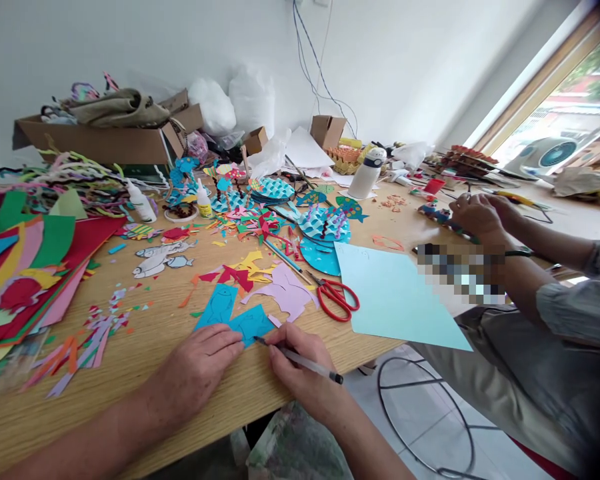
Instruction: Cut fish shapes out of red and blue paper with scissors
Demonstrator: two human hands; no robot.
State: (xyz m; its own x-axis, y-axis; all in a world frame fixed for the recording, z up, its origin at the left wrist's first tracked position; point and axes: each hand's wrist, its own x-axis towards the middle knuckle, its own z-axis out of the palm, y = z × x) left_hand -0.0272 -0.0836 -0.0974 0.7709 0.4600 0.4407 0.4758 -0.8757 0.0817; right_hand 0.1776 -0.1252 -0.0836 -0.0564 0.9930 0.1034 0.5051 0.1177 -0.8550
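Note:
My left hand [197, 370] lies flat on the wooden table [145, 347], its fingertips pressing the near edge of a blue paper cut-out [237, 319]. My right hand [300, 367] is closed round a grey pen [300, 360], whose tip touches the same blue paper. Just beyond lie a pink paper shape [287, 290], red and yellow scraps [237, 272] and red-handled scissors [336, 297].
A large light-blue sheet [395, 300] lies right of the scissors. Coloured paper stacks [25, 267] fill the left. Paper fish crafts [325, 227], glue bottles [203, 200] and cardboard boxes [105, 133] stand further back. Another person's hands [477, 217] work at the right.

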